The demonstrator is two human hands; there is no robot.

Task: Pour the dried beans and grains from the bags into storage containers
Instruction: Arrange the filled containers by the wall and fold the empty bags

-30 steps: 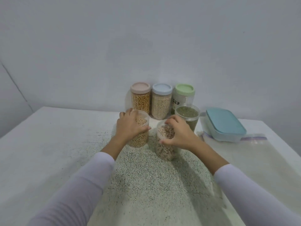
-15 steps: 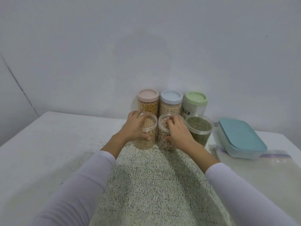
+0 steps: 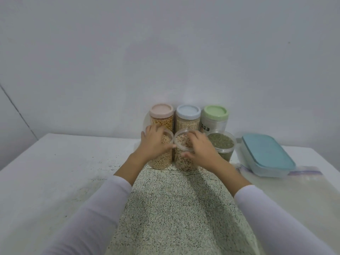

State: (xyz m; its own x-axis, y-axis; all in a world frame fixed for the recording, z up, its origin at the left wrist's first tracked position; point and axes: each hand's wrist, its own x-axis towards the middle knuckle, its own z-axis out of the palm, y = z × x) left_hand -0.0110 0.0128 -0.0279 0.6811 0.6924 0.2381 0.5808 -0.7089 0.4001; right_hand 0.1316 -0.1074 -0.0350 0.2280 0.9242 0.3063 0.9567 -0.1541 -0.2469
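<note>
Two open clear jars stand side by side at the back of the table. My left hand [image 3: 153, 143] grips the left jar of pale round beans [image 3: 162, 160]. My right hand [image 3: 201, 150] grips the right jar of speckled beans [image 3: 182, 162], fingers over its rim. An open jar of small green grains [image 3: 223, 144] stands just right of them. Behind, against the wall, are three lidded jars: a pink-lidded jar [image 3: 161, 115], a blue-lidded jar [image 3: 188, 115] and a green-lidded jar [image 3: 215, 116].
A teal-lidded rectangular box [image 3: 266, 155] sits at the right, on a flat clear zip bag [image 3: 303, 183]. A speckled mat [image 3: 176, 214] covers the middle of the white table [image 3: 55, 172]. The wall stands right behind the jars.
Both hands pushed the two open jars away from me toward the lidded jars; they now stand together in line with the green-grain jar. The camera tilted down a little.
</note>
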